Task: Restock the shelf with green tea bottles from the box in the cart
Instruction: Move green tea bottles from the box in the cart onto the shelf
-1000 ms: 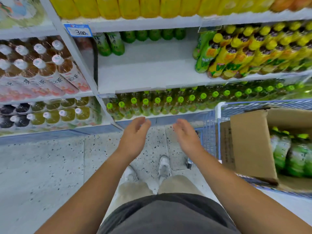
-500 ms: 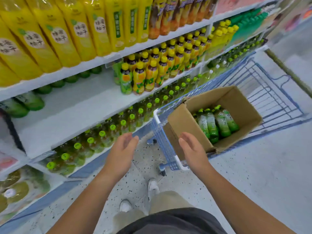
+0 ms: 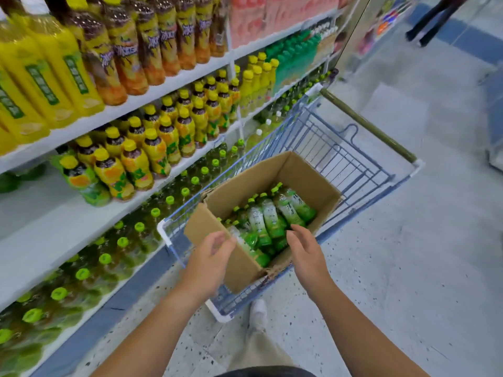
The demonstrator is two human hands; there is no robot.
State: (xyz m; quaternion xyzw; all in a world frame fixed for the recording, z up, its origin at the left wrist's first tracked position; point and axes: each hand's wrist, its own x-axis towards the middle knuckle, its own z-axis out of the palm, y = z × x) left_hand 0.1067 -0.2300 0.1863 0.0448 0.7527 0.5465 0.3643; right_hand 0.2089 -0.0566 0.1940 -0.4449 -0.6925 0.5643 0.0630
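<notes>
Both hands are empty, fingers loose: left hand [image 3: 208, 257] over the box's [image 3: 217, 227] near flap, right hand [image 3: 306, 250] above the green tea bottles [image 3: 268, 220] lying inside it, in the cart [image 3: 345, 156].

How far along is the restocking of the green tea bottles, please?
Done: little to see; the shelf has a wide bare stretch. In hand: the left hand and right hand reach empty over the box in the cart, gripping nothing yet. Left: a good many bottles lie in the box, all to go onto the shelf.
</notes>
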